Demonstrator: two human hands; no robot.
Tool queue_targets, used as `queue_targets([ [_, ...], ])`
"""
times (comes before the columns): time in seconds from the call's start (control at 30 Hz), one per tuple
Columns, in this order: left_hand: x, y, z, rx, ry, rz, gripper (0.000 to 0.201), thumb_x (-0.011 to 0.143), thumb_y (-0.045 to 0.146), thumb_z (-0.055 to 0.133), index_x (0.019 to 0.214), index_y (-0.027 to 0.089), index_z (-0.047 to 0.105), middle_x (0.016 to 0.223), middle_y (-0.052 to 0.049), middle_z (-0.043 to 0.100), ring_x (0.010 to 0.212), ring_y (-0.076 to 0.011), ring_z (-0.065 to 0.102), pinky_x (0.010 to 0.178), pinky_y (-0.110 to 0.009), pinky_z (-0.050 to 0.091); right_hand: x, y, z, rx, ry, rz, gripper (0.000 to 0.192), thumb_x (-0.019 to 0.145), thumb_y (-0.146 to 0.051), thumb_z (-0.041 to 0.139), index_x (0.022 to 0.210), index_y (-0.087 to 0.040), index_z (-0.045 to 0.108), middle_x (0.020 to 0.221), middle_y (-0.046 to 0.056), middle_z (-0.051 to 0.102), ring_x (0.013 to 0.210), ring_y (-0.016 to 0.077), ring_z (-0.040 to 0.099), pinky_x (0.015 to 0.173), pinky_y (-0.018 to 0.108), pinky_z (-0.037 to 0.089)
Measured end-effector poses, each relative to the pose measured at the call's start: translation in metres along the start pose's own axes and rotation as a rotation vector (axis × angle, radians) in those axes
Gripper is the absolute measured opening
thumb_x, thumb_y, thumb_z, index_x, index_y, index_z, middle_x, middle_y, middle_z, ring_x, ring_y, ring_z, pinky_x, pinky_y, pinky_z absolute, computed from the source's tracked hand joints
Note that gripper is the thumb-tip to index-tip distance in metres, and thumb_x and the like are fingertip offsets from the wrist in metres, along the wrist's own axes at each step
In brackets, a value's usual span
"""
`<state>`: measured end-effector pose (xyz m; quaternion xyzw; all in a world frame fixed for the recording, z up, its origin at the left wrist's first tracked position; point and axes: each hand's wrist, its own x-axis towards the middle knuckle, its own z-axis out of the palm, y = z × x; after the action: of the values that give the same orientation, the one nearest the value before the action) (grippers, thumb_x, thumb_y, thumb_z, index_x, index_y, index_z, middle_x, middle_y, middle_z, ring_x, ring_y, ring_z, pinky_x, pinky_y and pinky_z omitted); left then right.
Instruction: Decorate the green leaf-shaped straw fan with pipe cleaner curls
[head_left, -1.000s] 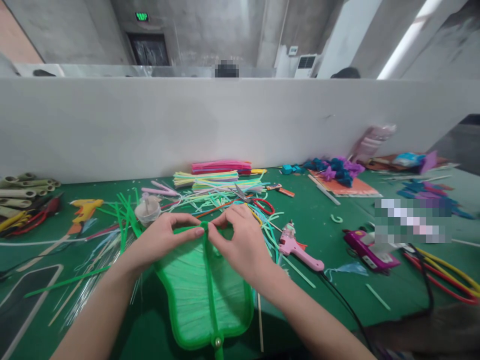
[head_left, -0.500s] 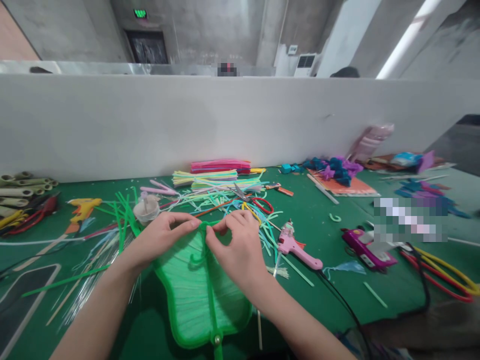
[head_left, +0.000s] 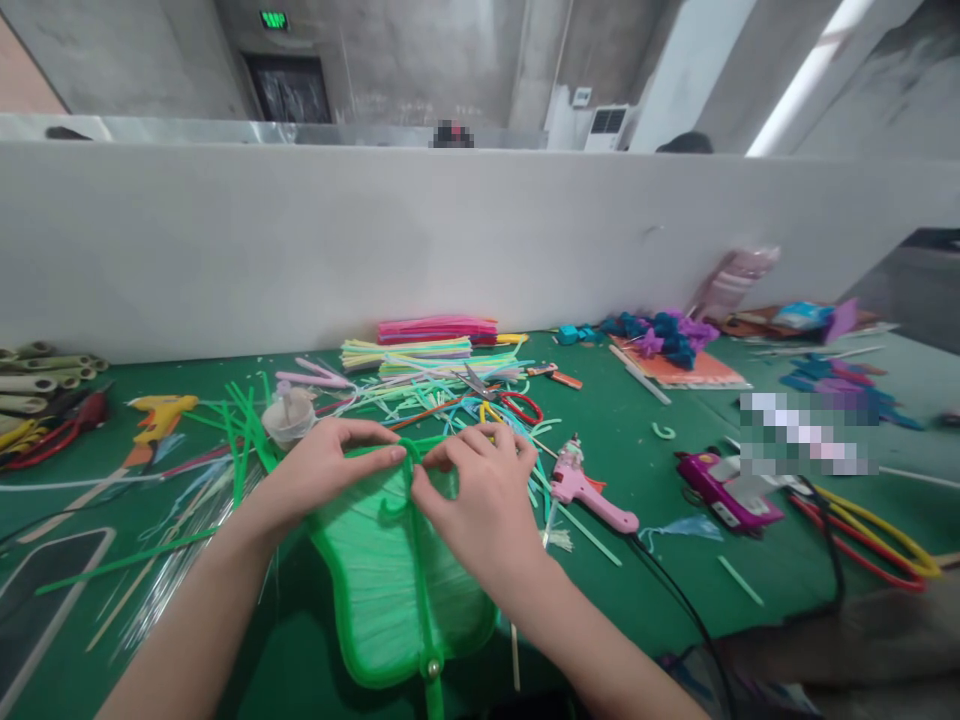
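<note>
A green leaf-shaped fan (head_left: 390, 590) lies flat on the green table (head_left: 660, 590) in front of me, its handle end toward me. My left hand (head_left: 322, 475) pinches the fan's top rim left of the central rib. My right hand (head_left: 480, 495) pinches a green pipe cleaner (head_left: 401, 485) that curls at the top of the rib. Both thumbs and forefingers meet close together over the fan's upper notch.
A pink glue gun (head_left: 589, 490) lies right of my hand, a purple one (head_left: 724, 495) farther right, a yellow one (head_left: 161, 415) at left. Loose pipe cleaners, red-handled scissors (head_left: 510, 400) and a small cup (head_left: 289, 415) lie behind the fan. A white partition (head_left: 450, 240) backs the table.
My right hand has drawn slightly down and toward me, and a green pipe cleaner now curls in a loop over the fan's rib. My left hand has barely moved.
</note>
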<state>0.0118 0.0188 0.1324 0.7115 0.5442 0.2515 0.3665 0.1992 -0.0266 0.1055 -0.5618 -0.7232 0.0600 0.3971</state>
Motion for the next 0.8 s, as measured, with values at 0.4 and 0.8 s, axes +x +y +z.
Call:
queue_targets([
  [0.4,0.008,-0.031,0.002,0.005,0.033,0.021,0.047,0.083,0.059,0.055,0.100,0.020,0.075,0.101,-0.007,0.077,0.096,-0.0278,0.068,0.079,-0.033,0.053,0.008,0.001,0.003,0.142,0.037,0.094,0.018,0.076,-0.024,0.069,0.062,-0.021,0.059,0.072,0.000,0.069,0.093,0.0265,0.056,0.086,0.045,0.029],
  [0.8,-0.028,0.002,0.035,-0.125,0.352,0.051,0.033,0.084,0.051,0.062,0.090,0.019,0.070,0.092,-0.003,0.073,0.089,-0.0213,0.065,0.079,-0.026,0.047,-0.003,-0.004,0.007,0.327,-0.013,0.127,0.019,0.074,-0.019,0.069,0.061,-0.021,0.055,0.067,-0.001,0.065,0.086,0.0225,0.058,0.081,0.038,0.035],
])
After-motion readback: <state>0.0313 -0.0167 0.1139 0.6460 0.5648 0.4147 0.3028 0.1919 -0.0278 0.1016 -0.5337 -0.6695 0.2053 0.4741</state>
